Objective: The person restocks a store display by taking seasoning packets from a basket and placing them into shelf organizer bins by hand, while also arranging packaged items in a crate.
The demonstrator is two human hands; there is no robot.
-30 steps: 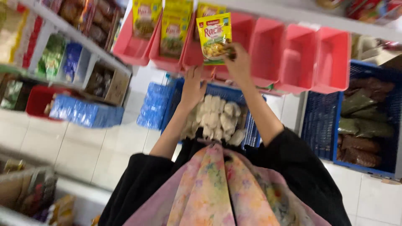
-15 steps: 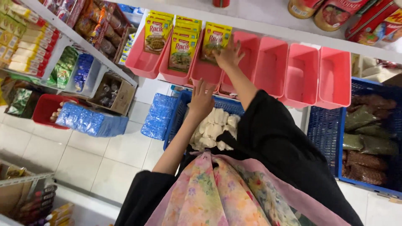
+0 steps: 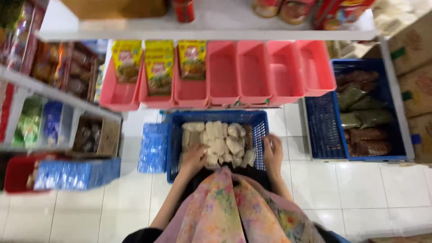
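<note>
A blue plastic crate [image 3: 259, 122] on the white tile floor holds several pale wrapped packets [image 3: 218, 138]. My left hand [image 3: 195, 159] rests on the packets at the crate's near left side. At the near right corner, my right hand [image 3: 273, 154] touches the packets and the crate's edge. Whether either hand has a packet gripped is unclear. Above the crate, pink bins [image 3: 252, 74] line a shelf; the three on the left hold yellow-green pouches [image 3: 192, 59]. A floral cloth [image 3: 234, 207] hangs over my front.
A second blue crate [image 3: 324, 130] at right holds dark green and brown packs. Blue wrapped bundles [image 3: 154, 146] lie left of the centre crate. Shelves of goods [image 3: 49, 112] stand at left, cardboard boxes [image 3: 414, 76] at far right, and jars [image 3: 279, 9] on the top shelf.
Both hands have come down from the pink bins to the blue crate. The yellow pouch that my right hand held up now sits in the third pink bin.
</note>
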